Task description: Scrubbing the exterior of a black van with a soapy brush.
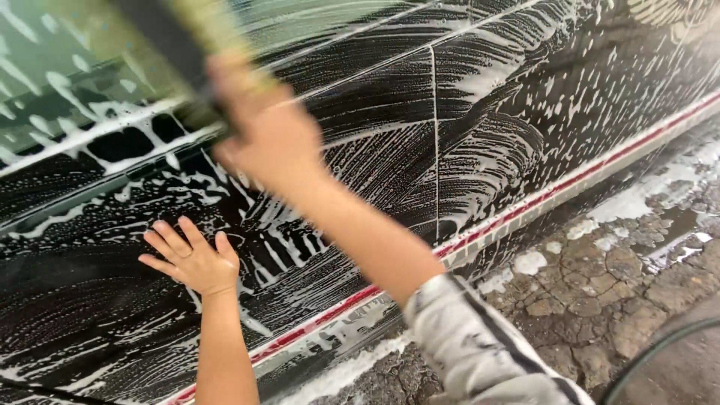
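While suds streak its dark panels, a black car [480,97] fills the view beyond both hands. Below and right of them, cracked wet ground [600,300] carries foam patches. A red-and-white sill strip [525,210] runs under the right forearm. The blurred right hand [266,131] grips a yellow-green wash brush [187,37] against the window line. The left hand [193,259], fingers spread, presses flat on the door below it.

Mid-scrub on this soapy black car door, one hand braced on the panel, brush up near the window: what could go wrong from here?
1. The left hand lies flat on the suds-covered black door; it could slide and cost balance.
2. The right hand is motion-blurred while gripping the brush; a wet grip might slip.
3. A hose crosses the wet, cracked ground, a likely trip point.
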